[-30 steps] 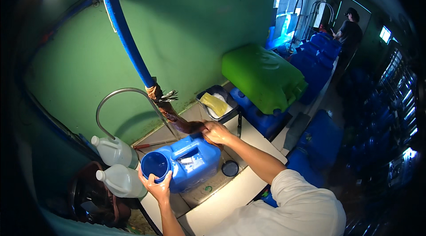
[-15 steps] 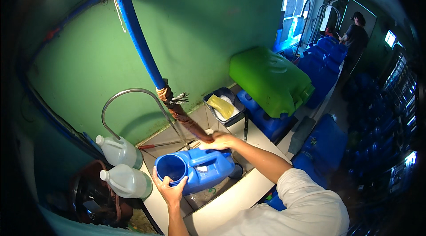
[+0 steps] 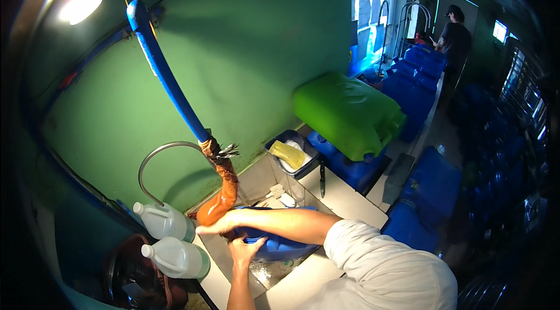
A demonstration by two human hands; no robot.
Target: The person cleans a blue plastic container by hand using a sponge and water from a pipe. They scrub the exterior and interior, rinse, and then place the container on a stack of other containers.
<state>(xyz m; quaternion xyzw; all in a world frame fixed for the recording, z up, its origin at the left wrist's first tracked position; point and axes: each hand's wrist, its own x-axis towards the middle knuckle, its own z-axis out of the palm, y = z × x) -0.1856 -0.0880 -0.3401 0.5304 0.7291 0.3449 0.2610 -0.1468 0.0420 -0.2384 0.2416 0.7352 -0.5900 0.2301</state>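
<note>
A blue plastic jug [image 3: 291,246] lies on its side in the tiled sink [image 3: 318,260], its mouth turned to the left. My left hand [image 3: 244,250] grips the jug at its mouth rim, fingers closed over the edge. My right hand [image 3: 216,227] is at the lower end of a hanging hose [image 3: 221,196], which is blue above and wrapped in an orange-brown sleeve below. The fingers of that hand are partly hidden against the sleeve end, near the jug's mouth. My right forearm crosses over the jug and covers part of it.
Two whitish jugs [image 3: 175,254] stand left of the sink. A curved metal spout [image 3: 153,155] arches behind. Beyond the sink sit a dark basin [image 3: 300,171] with a yellow sponge, a knife [image 3: 322,180] and a large green container [image 3: 350,114]. Farther off, a person [image 3: 455,39] stands by blue containers.
My right hand has moved left, from the jug's far end to near its mouth, bringing the hose's lower end along. The jug has shifted and sits lower in the sink.
</note>
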